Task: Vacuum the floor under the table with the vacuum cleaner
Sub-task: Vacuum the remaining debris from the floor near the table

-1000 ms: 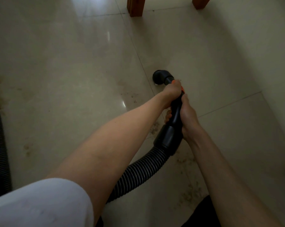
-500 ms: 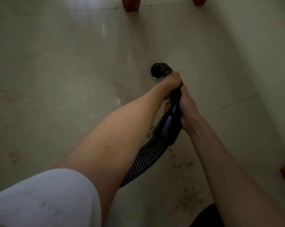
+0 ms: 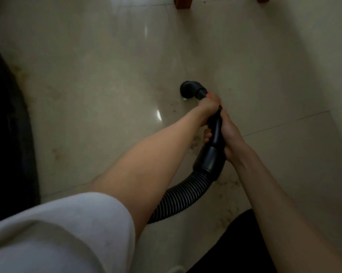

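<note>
Glossy tiled floor (image 3: 107, 85) spreads below me, 2 wooden table legs (image 3: 183, 2) at its far edge. The ribbed black hose (image 3: 182, 196) curves up to the vacuum handle (image 3: 215, 138). My right hand (image 3: 231, 138) wraps its rear, my left hand (image 3: 208, 107) grips ahead. The elbow nozzle (image 3: 190, 91) meets the tile. Dirt specks (image 3: 193, 142) lie beneath my hands.
</note>
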